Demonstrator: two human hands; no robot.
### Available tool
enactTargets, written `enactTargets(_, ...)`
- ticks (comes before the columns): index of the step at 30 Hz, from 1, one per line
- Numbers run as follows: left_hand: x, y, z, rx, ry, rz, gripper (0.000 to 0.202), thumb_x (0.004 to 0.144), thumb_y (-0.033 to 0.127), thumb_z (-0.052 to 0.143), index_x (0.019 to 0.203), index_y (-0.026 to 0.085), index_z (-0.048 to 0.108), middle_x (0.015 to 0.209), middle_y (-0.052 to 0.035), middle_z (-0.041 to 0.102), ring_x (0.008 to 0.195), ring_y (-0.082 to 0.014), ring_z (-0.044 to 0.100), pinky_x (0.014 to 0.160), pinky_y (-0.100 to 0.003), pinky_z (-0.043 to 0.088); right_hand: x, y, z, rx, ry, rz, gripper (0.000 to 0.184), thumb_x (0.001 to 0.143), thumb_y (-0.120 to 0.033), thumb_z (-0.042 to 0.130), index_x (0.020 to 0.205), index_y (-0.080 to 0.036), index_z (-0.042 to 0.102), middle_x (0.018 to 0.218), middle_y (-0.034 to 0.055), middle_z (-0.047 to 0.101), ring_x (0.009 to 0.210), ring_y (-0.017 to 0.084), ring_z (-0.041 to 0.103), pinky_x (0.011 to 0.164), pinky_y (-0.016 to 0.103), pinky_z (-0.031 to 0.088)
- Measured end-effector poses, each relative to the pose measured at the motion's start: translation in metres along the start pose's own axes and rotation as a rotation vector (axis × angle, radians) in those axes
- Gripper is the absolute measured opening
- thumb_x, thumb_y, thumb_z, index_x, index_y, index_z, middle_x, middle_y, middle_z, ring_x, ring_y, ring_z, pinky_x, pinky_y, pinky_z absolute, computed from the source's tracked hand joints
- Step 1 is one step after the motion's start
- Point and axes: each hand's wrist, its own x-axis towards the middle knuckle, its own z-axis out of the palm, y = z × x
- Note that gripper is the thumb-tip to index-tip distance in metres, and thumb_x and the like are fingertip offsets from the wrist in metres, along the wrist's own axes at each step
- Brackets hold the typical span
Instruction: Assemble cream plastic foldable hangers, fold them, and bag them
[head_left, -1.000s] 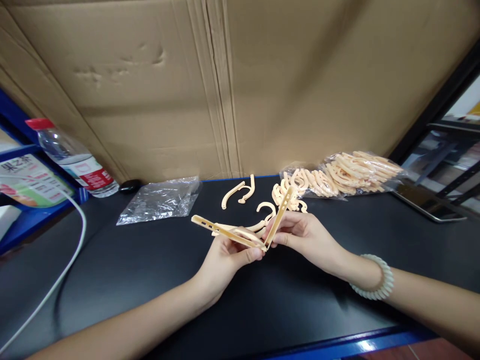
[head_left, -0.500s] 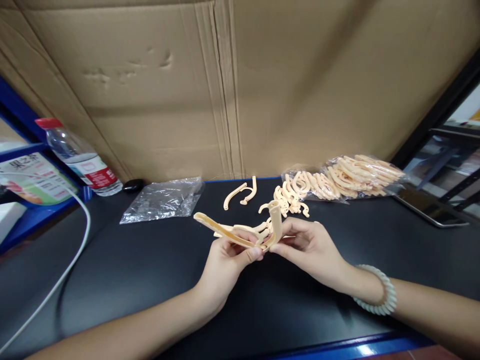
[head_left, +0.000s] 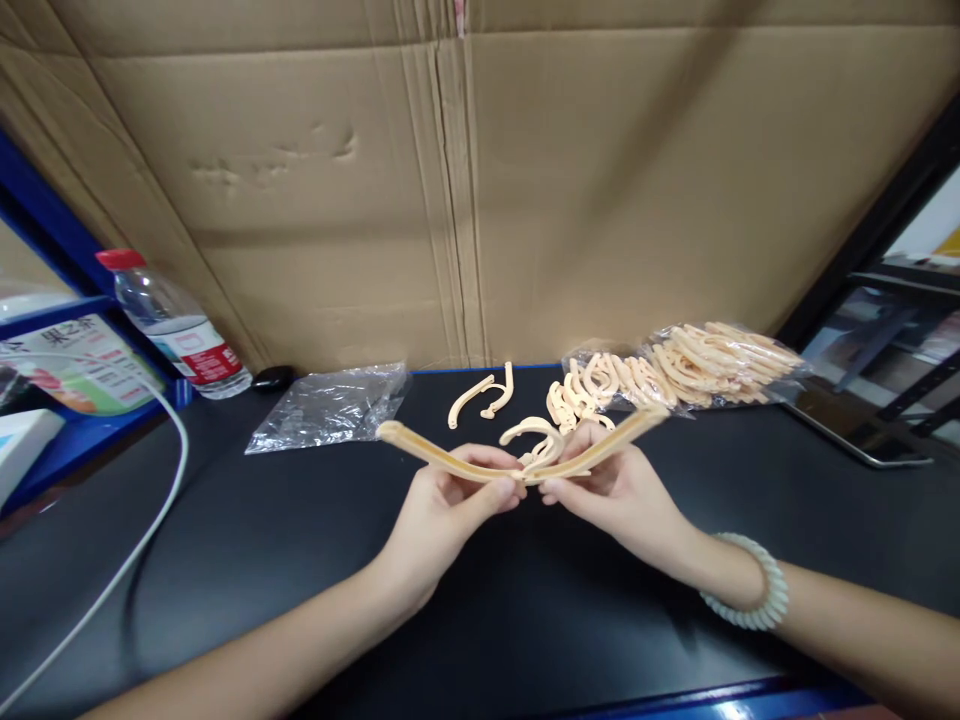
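Note:
Both my hands hold a cream plastic folding hanger (head_left: 450, 460) above the black table (head_left: 262, 560). My left hand (head_left: 450, 510) is closed on its left arm, thumb on top. My right hand (head_left: 615, 490) is closed on its right arm (head_left: 615, 445), which is spread out to the right. The two arms form a wide shallow V, and the hanger's hook (head_left: 536, 435) curls up at the middle joint between my hands.
Two loose hooks (head_left: 484, 390) lie behind my hands. A clear bag of cream parts (head_left: 697, 360) and a loose pile (head_left: 577, 395) sit at the right. An empty clear bag (head_left: 330, 405), water bottle (head_left: 176, 330), white cable (head_left: 142, 530), cardboard wall (head_left: 480, 180) and tablet (head_left: 855, 425) surround them.
My right hand has swung the hanger's right arm outward from folded against the left arm to fully spread. The left hand has kept its grip.

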Motion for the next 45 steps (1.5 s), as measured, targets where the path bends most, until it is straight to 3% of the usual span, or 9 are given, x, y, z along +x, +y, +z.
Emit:
enactTargets(4, 0.012, 0.019, -0.015, -0.002, 0.023, 0.004, 0.017, 0.073, 0.023, 0.082, 0.081, 0.014, 0.069, 0.092, -0.0058, 0.072, 0.080, -0.0137, 0.069, 0.075, -0.019, 0.055, 0.020, -0.015, -0.028, -0.074, -0.062, 0.033, 0.024, 0.074, -0.027, 0.077, 0.085, -0.020, 0.057, 0.078, -0.0009, 0.065, 0.065, 0.012, 0.067, 0.061, 0.025, 0.058)
enactTargets(7, 0.024, 0.029, -0.030, -0.038, -0.046, -0.072, 0.019, 0.069, 0.018, 0.083, 0.079, 0.014, 0.068, 0.096, -0.0058, 0.072, 0.083, -0.0156, 0.071, 0.076, -0.018, 0.056, 0.030, -0.026, -0.050, -0.166, -0.144, 0.096, 0.022, 0.072, -0.030, 0.079, 0.080, -0.017, 0.063, 0.078, 0.0018, 0.068, 0.070, 0.015, 0.070, 0.064, 0.026, 0.059)
enactTargets(13, 0.043, 0.041, -0.059, 0.078, -0.120, -0.081, 0.023, 0.069, 0.017, 0.083, 0.086, 0.013, 0.069, 0.080, -0.0064, 0.074, 0.079, -0.0148, 0.071, 0.074, -0.019, 0.056, 0.034, -0.041, -0.079, -0.314, -0.174, 0.136, 0.023, 0.071, -0.033, 0.079, 0.082, -0.017, 0.067, 0.078, 0.0044, 0.072, 0.073, 0.019, 0.072, 0.061, 0.027, 0.058)
enactTargets(20, 0.048, 0.055, -0.074, 0.586, -0.249, 0.063, 0.018, 0.067, 0.026, 0.083, 0.078, 0.017, 0.071, 0.067, -0.0040, 0.073, 0.064, -0.0188, 0.070, 0.059, -0.024, 0.053, 0.034, -0.047, -0.095, -0.595, -0.369, 0.143, 0.025, 0.071, -0.038, 0.077, 0.076, -0.016, 0.066, 0.070, 0.0022, 0.069, 0.062, 0.014, 0.064, 0.055, 0.024, 0.050)
enactTargets(24, 0.048, 0.052, -0.075, 0.910, -0.388, 0.246, 0.014, 0.073, 0.031, 0.078, 0.076, 0.019, 0.072, 0.071, -0.0041, 0.073, 0.066, -0.0189, 0.069, 0.060, -0.024, 0.051, 0.032, -0.046, -0.096, -0.728, -0.514, 0.155, 0.020, 0.075, -0.035, 0.072, 0.076, -0.016, 0.065, 0.072, 0.0010, 0.068, 0.067, 0.014, 0.063, 0.061, 0.025, 0.048)
enactTargets(27, 0.048, 0.047, -0.074, 1.075, -0.507, 0.418, 0.011, 0.075, 0.029, 0.077, 0.078, 0.020, 0.073, 0.081, -0.0055, 0.071, 0.076, -0.0197, 0.065, 0.069, -0.026, 0.050, 0.032, -0.045, -0.094, -0.860, -0.572, 0.113, 0.013, 0.076, -0.029, 0.069, 0.075, -0.017, 0.065, 0.074, 0.0002, 0.066, 0.070, 0.014, 0.060, 0.066, 0.026, 0.045)
enactTargets(31, 0.045, 0.042, -0.070, 1.167, -0.609, 0.446, 0.003, 0.079, 0.023, 0.071, 0.078, 0.020, 0.070, 0.098, -0.0070, 0.068, 0.090, -0.0207, 0.062, 0.080, -0.028, 0.048, 0.033, -0.041, -0.092, -0.973, -0.603, 0.072, 0.009, 0.075, -0.025, 0.070, 0.074, -0.018, 0.064, 0.079, -0.0001, 0.063, 0.072, 0.014, 0.057, 0.068, 0.027, 0.042)
enactTargets(40, 0.036, 0.037, -0.060, 1.273, -0.589, 0.443, 0.009, 0.078, 0.015, 0.062, 0.085, 0.019, 0.063, 0.093, -0.0053, 0.063, 0.086, -0.0206, 0.059, 0.078, -0.028, 0.048, 0.033, -0.031, -0.092, -1.040, -0.656, 0.028, 0.009, 0.073, -0.019, 0.072, 0.073, -0.018, 0.063, 0.088, 0.0025, 0.058, 0.084, 0.017, 0.054, 0.076, 0.028, 0.042)
enactTargets(45, 0.028, 0.028, -0.048, 1.272, -0.571, 0.502, 0.016, 0.081, 0.021, 0.063, 0.096, 0.020, 0.058, 0.109, -0.0084, 0.062, 0.098, -0.0243, 0.058, 0.086, -0.033, 0.047, 0.030, -0.034, -0.086, -1.060, -0.653, 0.028, 0.022, 0.068, -0.024, 0.077, 0.084, -0.019, 0.062, 0.090, 0.0017, 0.060, 0.083, 0.017, 0.054, 0.072, 0.027, 0.041)
